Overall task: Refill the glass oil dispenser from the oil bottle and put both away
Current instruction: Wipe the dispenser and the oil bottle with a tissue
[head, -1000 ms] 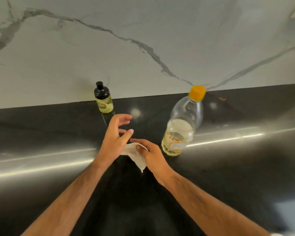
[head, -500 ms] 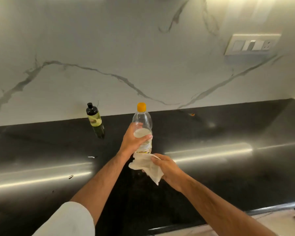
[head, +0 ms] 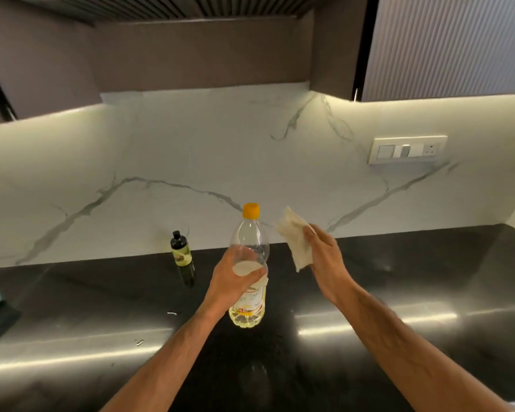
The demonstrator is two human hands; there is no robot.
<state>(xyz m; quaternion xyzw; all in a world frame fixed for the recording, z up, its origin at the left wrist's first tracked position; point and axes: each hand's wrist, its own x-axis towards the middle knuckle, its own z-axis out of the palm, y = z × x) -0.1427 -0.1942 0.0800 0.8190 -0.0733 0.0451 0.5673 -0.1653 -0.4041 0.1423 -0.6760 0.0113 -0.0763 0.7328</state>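
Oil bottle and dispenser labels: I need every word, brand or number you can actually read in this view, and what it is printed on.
None can be read with confidence.
Oil bottle, gripped by the left hand: yellow and white label with red marks, too blurred to read.
Glass oil dispenser: pale label, too small to read.
Switch plate on the wall: no readable markings.
Paper towel in the right hand: no print visible.
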